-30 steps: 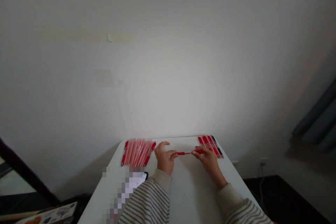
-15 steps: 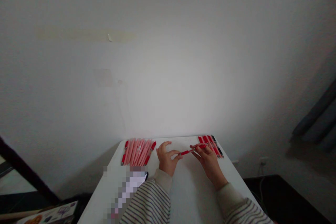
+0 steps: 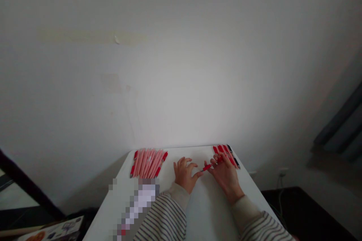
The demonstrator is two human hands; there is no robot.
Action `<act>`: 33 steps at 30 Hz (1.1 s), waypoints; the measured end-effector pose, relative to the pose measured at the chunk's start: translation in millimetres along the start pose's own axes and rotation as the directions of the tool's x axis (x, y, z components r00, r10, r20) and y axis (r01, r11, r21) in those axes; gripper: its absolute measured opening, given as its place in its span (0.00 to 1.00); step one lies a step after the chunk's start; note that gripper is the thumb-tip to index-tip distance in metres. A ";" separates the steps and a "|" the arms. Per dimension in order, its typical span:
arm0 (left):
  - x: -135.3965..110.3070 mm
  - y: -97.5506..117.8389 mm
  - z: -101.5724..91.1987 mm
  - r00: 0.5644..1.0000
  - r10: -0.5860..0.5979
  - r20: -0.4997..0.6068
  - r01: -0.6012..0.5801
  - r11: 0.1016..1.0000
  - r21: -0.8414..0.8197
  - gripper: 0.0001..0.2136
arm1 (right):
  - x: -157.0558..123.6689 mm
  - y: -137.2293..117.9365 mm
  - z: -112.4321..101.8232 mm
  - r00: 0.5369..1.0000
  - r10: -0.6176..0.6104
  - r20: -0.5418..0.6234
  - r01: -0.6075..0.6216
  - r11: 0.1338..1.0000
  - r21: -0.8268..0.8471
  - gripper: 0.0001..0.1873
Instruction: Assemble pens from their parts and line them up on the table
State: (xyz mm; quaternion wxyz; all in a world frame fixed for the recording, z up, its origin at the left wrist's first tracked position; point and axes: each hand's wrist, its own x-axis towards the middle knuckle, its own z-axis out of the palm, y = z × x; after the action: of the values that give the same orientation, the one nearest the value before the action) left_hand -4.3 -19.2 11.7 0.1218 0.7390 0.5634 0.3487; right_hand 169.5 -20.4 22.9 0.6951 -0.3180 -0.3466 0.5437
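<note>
A red pen [image 3: 207, 167] is held in the fingers of my right hand [image 3: 225, 175], its tip pointing left and toward me. My left hand [image 3: 186, 175] is just left of that tip, fingers spread and curved, with the thumb close to it; I cannot tell whether they touch. On the left of the white table [image 3: 202, 211] lies a batch of pink and red pens [image 3: 148, 163], side by side. Behind my right hand, several red pens and a black one [image 3: 230, 150] lie in a row, partly hidden by the fingers.
A blurred-out, phone-like object [image 3: 141, 199] lies on the table by my left sleeve. The wall [image 3: 181, 83] rises right behind the table. A printed box [image 3: 53, 229] stands low at the left, and a cable [image 3: 280, 192] hangs at the right.
My left fingers have come off the red pen's end and spread out. The pen has shifted right and nearer to me in my right hand, which has turned.
</note>
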 end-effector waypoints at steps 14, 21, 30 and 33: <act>-2.4 -2.9 -3.3 0.980 0.007 0.199 -0.031 0.992 0.119 0.16 | -3.1 -8.0 1.4 0.999 0.051 0.005 -0.051 0.989 0.138 0.20; -2.6 -0.2 -8.9 0.953 -0.019 0.302 -0.043 0.980 0.196 0.24 | -5.0 -9.5 2.6 0.984 0.165 0.066 -0.176 0.858 0.483 0.14; -2.7 1.5 -9.2 0.955 -0.021 0.294 -0.037 0.982 0.188 0.23 | -6.4 -10.6 4.1 0.981 0.177 0.086 -0.196 0.850 0.489 0.15; -2.5 -0.5 -7.3 0.957 -0.017 0.290 -0.038 0.982 0.184 0.23 | -5.9 -8.7 3.3 0.979 0.182 0.096 -0.205 0.842 0.498 0.13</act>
State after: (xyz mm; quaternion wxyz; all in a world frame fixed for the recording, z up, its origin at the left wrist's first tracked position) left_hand -9.8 -22.8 15.8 0.1313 0.7933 0.5658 0.1825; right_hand 170.5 -27.8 31.1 0.6876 -0.1456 -0.1736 0.6898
